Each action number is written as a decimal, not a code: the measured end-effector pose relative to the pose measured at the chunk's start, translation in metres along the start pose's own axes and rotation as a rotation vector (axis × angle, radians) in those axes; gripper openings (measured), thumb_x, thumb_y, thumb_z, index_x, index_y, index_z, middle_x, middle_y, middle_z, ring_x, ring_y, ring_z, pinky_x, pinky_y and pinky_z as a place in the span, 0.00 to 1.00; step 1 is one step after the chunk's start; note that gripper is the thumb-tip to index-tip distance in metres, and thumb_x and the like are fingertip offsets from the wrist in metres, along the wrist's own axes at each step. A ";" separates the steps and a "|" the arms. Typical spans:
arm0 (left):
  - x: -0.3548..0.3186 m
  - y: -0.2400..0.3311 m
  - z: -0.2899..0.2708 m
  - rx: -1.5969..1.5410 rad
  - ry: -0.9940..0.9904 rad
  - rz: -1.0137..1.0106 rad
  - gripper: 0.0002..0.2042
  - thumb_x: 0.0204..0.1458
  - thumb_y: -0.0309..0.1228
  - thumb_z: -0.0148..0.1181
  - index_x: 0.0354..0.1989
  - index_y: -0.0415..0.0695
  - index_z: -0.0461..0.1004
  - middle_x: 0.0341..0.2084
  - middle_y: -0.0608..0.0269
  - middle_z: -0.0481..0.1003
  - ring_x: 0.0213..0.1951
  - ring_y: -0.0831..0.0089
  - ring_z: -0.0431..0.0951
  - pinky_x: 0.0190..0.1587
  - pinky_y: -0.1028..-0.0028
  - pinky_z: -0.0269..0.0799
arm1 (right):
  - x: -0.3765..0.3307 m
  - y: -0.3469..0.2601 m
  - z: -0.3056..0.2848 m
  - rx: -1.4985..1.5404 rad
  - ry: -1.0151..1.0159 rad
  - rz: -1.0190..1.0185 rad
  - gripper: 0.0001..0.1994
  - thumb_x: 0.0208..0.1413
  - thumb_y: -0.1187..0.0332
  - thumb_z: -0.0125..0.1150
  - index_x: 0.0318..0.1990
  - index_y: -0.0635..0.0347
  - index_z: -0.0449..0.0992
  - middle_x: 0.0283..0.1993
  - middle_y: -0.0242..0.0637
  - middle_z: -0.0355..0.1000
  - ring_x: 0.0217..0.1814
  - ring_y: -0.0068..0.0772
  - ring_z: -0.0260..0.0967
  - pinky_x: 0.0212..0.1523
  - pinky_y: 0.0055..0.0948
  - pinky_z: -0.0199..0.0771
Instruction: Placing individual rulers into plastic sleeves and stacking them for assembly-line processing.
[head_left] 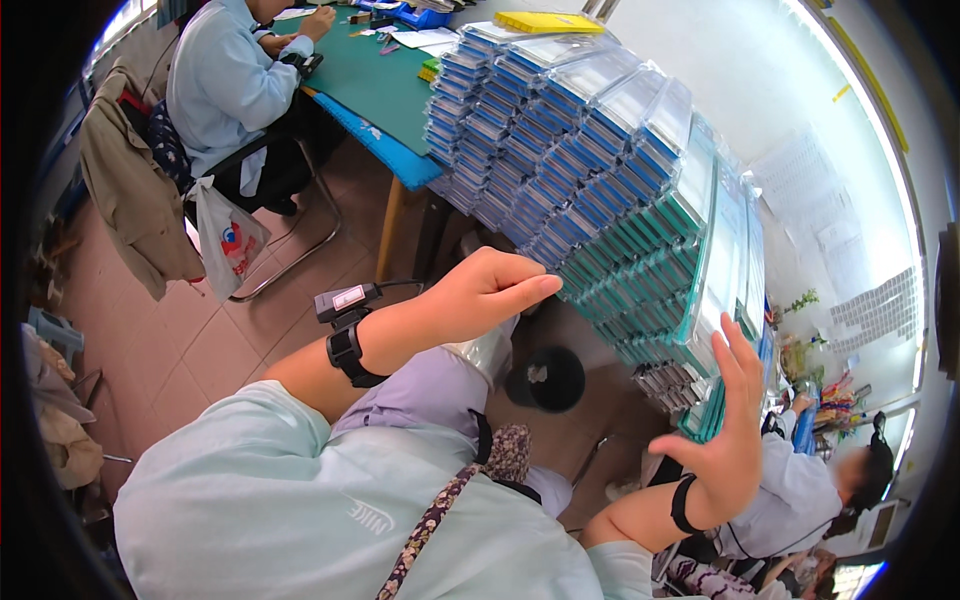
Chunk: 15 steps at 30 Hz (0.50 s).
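Observation:
My left hand [487,297] is closed, fingers curled under and thumb lying along them. It is at the near left side of tall stacks of flat clear-wrapped packs with blue edges [600,160] and teal edges [640,260]. What its fingers may grip is hidden. My right hand [722,425] is open, its fingers stretched up beside the near right end of the teal-edged packs, thumb apart. Whether it touches them I cannot tell. Below the teal packs lie several dark-edged packs [672,385]. A black strap with a small device [347,300] sits on my left wrist.
A dark round bin [545,380] stands on the floor below my hands. At the far left a person [225,85] sits at a green table [385,95], with a white bag [225,235] behind. Another person [800,490] is at the lower right. A yellow tray [548,22] tops the stacks.

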<state>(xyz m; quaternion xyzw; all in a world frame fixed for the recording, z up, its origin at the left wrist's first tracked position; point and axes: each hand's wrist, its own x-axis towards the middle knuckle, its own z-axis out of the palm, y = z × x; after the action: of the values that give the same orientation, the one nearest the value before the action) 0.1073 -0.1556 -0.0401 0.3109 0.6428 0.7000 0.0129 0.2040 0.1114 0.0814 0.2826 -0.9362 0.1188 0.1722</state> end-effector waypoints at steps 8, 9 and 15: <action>0.003 -0.007 0.012 0.058 -0.047 0.015 0.22 0.59 0.37 0.50 0.15 0.41 0.53 0.13 0.73 0.49 0.19 0.83 0.48 0.20 0.75 0.47 | 0.025 0.054 0.012 0.091 0.068 0.144 0.29 0.41 0.65 0.69 0.54 0.60 0.69 0.61 0.46 0.62 0.62 0.44 0.60 0.60 0.35 0.58; 0.003 -0.007 0.012 0.057 -0.042 0.006 0.22 0.59 0.37 0.50 0.16 0.41 0.53 0.12 0.73 0.49 0.19 0.83 0.48 0.20 0.75 0.47 | 0.029 0.060 0.012 0.110 0.055 0.146 0.29 0.42 0.65 0.69 0.54 0.61 0.69 0.61 0.46 0.62 0.63 0.43 0.60 0.61 0.35 0.57; 0.002 -0.009 0.012 0.043 -0.027 0.000 0.22 0.59 0.37 0.50 0.15 0.41 0.53 0.12 0.74 0.49 0.19 0.83 0.48 0.20 0.75 0.47 | 0.053 0.094 0.011 0.109 0.031 0.224 0.26 0.46 0.64 0.66 0.54 0.61 0.70 0.62 0.43 0.62 0.64 0.38 0.59 0.62 0.32 0.56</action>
<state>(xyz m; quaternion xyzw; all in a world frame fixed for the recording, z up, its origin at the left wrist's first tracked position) 0.1077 -0.1425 -0.0472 0.3208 0.6572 0.6819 0.0149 0.1058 0.1582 0.0800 0.1833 -0.9512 0.1923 0.1567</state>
